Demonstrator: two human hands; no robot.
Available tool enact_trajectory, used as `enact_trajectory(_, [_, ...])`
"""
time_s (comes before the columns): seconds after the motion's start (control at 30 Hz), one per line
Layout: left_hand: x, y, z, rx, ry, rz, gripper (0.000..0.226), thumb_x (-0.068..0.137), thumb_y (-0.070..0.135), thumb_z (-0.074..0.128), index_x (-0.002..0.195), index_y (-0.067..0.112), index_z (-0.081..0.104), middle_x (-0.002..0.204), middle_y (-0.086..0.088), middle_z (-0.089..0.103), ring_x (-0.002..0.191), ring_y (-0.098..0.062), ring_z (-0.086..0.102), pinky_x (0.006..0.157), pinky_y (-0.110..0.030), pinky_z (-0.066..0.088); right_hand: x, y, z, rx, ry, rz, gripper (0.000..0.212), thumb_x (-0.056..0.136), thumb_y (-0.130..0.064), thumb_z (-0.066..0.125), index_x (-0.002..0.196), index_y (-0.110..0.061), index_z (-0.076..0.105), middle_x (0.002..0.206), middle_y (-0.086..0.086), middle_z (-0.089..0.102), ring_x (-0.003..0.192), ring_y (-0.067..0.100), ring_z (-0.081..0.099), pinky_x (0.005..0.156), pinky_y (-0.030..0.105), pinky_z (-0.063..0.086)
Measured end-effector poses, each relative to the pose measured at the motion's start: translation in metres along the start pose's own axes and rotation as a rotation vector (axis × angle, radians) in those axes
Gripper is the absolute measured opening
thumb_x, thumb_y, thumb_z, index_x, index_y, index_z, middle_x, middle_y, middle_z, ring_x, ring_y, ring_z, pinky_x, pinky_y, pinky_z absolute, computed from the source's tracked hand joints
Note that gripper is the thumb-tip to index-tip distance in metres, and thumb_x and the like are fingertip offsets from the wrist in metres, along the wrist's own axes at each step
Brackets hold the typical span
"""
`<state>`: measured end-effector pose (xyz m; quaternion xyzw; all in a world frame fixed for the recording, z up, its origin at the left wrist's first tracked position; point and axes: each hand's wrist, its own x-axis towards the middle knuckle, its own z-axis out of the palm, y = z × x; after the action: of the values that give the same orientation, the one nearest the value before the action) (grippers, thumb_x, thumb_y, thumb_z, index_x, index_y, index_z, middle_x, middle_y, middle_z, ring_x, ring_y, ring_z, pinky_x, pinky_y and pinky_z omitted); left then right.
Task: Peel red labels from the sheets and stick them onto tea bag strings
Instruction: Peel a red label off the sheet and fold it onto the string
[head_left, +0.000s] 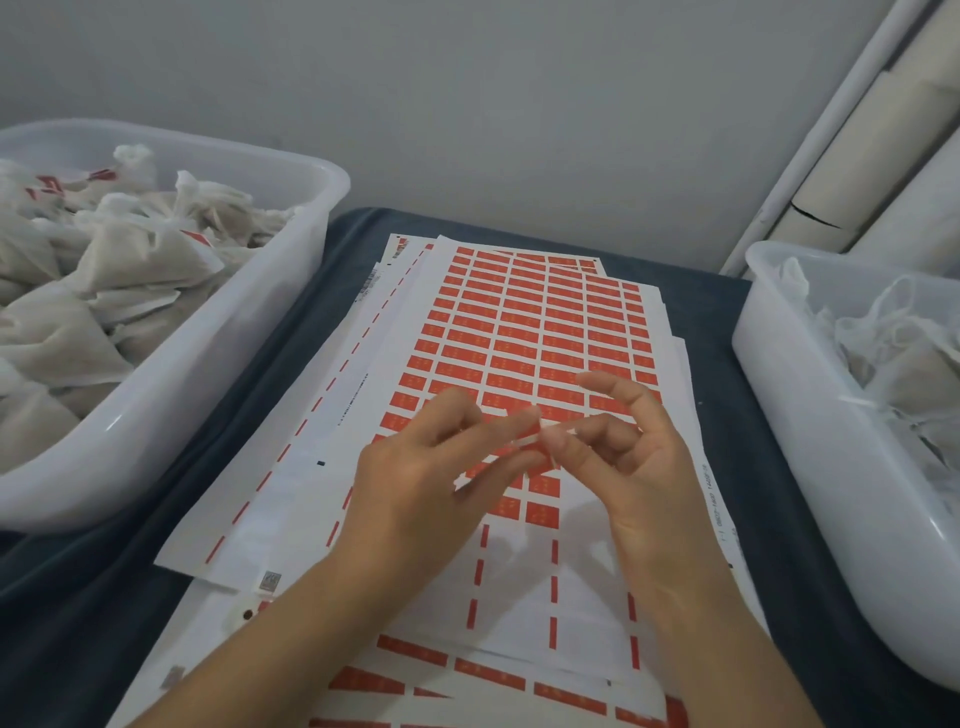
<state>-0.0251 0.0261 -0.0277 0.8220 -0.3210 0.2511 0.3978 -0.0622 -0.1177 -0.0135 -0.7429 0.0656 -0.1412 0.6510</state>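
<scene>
Nearest the camera, older sheets (467, 675) lie under the top one, most of their labels already gone and only red border strips left. Both hands meet over the lower part of the top label sheet (519, 332). The left hand (415, 478) has its fingers extended toward the right hand (639, 467), whose thumb and forefinger close in a light pinching grip at the meeting point, the other fingers spread loose. The fingertips appear to hold one red label (527, 434) between them, though blur makes this uncertain; whether the left fingers pinch it or merely touch it cannot be told. No tea bag string is seen in either hand.

The top sheet runs lengthwise away from the person, tilted slightly right; its near rows are stripped, the far rows still full.

On the dark worktop (711, 322), the left tub (291, 291) holds many bags, some showing red labels; the right tub (769, 374) holds bags with loose strings. Judged: much labelling remains.
</scene>
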Motion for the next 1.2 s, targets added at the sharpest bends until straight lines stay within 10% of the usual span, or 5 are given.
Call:
enact_trajectory(0.3, [0.001, -0.002, -0.001, -0.015, -0.022, -0.042, 0.032, 0.079, 0.035, 0.056, 0.092, 0.013, 0.074, 0.066, 0.006, 0.059, 0.057, -0.005, 0.052, 0.049, -0.014, 0.048, -0.002, -0.006, -0.003, -0.319, 0.169, -0.284, 0.028, 0.077, -0.046, 0.065, 0.101, -0.046, 0.05, 0.092, -0.049, 0.054, 0.095, -0.016, 0.056, 0.078, 0.005, 0.046])
enact_trajectory(0.43, [0.007, 0.008, -0.008, -0.621, -0.04, -0.643, 0.021, 0.056, 0.057, 0.061, 0.071, 0.047, 0.072, 0.071, 0.011, 0.068, 0.074, -0.012, 0.064, 0.065, -0.017, 0.052, -0.001, -0.009, -0.007, 0.018, 0.21, -0.105, 0.026, 0.074, -0.045, 0.065, 0.099, -0.04, 0.057, 0.1, -0.034, 0.062, 0.096, -0.008, 0.06, 0.066, 0.003, 0.047])
enact_trajectory(0.53, [0.011, 0.008, -0.011, -0.989, -0.053, -0.912, 0.023, 0.062, 0.036, 0.067, 0.076, 0.019, 0.076, 0.062, 0.005, 0.069, 0.051, -0.007, 0.064, 0.046, -0.014, 0.046, -0.005, -0.008, 0.005, 0.067, 0.085, -0.03, 0.031, 0.065, -0.045, 0.064, 0.092, -0.028, 0.061, 0.092, -0.029, 0.066, 0.091, -0.009, 0.061, 0.062, 0.0, 0.044])
enact_trajectory(0.67, [0.011, 0.01, -0.009, -0.988, -0.02, -0.906, 0.023, 0.062, 0.036, 0.066, 0.073, 0.018, 0.076, 0.04, 0.006, 0.047, 0.036, -0.005, 0.037, 0.038, -0.01, 0.033, -0.009, -0.005, 0.015, 0.089, 0.017, 0.003, 0.028, 0.06, -0.044, 0.065, 0.084, -0.028, 0.064, 0.085, -0.028, 0.067, 0.088, -0.01, 0.062, 0.061, -0.002, 0.042])
enact_trajectory(1.2, [0.007, 0.009, -0.006, -1.037, -0.092, -0.832, 0.027, 0.056, 0.043, 0.069, 0.076, 0.026, 0.076, 0.044, 0.005, 0.048, 0.04, -0.005, 0.036, 0.041, -0.012, 0.032, -0.009, -0.001, 0.014, 0.26, 0.001, 0.057, 0.024, 0.063, -0.039, 0.067, 0.082, -0.025, 0.071, 0.088, -0.009, 0.074, 0.087, 0.013, 0.07, 0.073, 0.015, 0.054])
